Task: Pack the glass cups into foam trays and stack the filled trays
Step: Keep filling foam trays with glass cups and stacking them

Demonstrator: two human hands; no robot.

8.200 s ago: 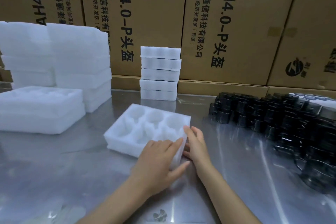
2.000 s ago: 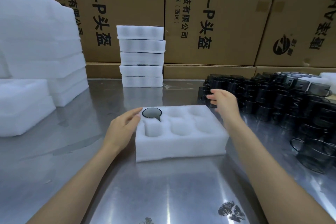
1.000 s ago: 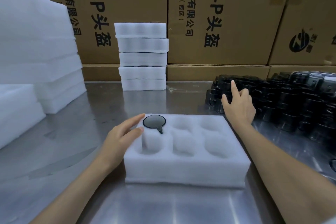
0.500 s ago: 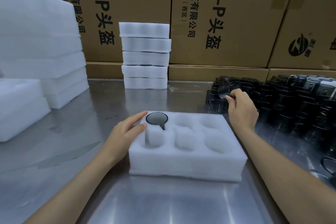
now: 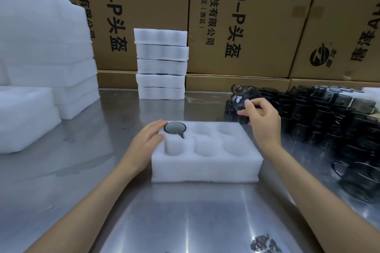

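Observation:
A white foam tray (image 5: 205,167) with several round pockets lies on the steel table in front of me. One dark glass cup (image 5: 174,128) sits in its far left pocket; the other pockets look bare. My left hand (image 5: 147,142) rests against the tray's left end, fingers straight. My right hand (image 5: 262,121) grips a second glass cup (image 5: 243,96), lifted above the table just past the tray's far right corner. A crowd of dark glass cups (image 5: 320,117) stands on the right side of the table.
A stack of foam trays (image 5: 161,63) stands at the back centre against cardboard boxes (image 5: 236,16). Taller piles of foam trays (image 5: 45,51) fill the left side. One cup (image 5: 357,178) stands apart at the right edge.
My right hand has picked a cup out of the group and raised it toward the tray. My left hand has stayed at the tray's left end.

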